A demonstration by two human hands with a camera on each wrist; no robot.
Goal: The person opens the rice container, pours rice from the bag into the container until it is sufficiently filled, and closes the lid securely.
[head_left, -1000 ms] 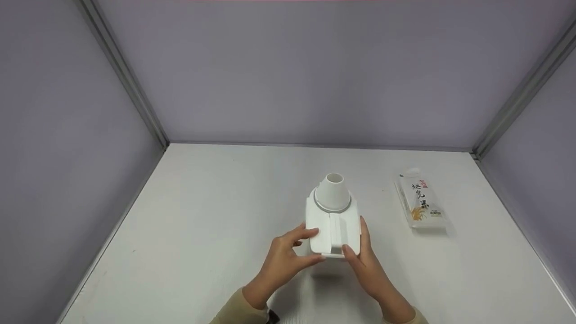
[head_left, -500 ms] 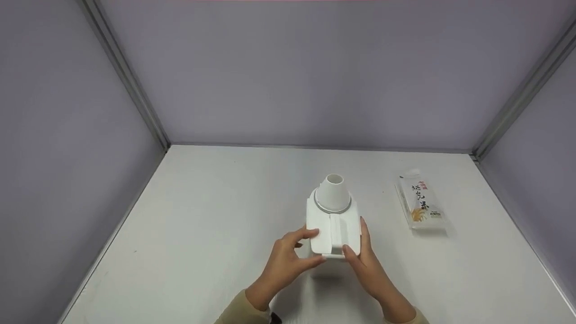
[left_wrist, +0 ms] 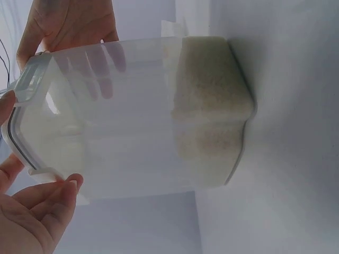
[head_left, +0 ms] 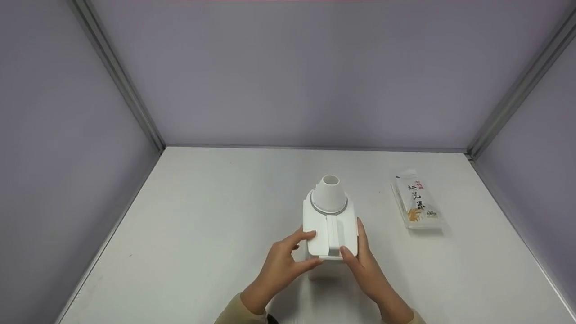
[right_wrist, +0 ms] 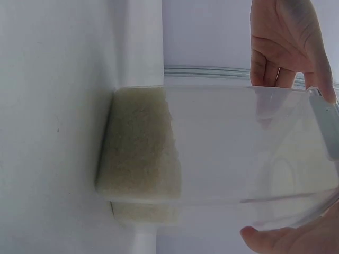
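Observation:
A tall clear rice container stands on the white table, pale rice filling its lower part. Its white lid carries a white cone-shaped piece, narrow open end up, behind a raised strip. My left hand grips the lid's near left corner, thumb along the front edge and a fingertip on top. In the left wrist view its fingertips pinch a latch at the side. My right hand holds the right side near the top, thumb at the front corner and fingers along the wall.
A clear plastic packet with dark and red writing and an orange print lies on the table to the right of the container. Grey-violet panels with metal corner posts enclose the table at the back and both sides.
The head view has shifted very slightly. Both hands keep their hold on the lid and container, and the container and packet stay where they were.

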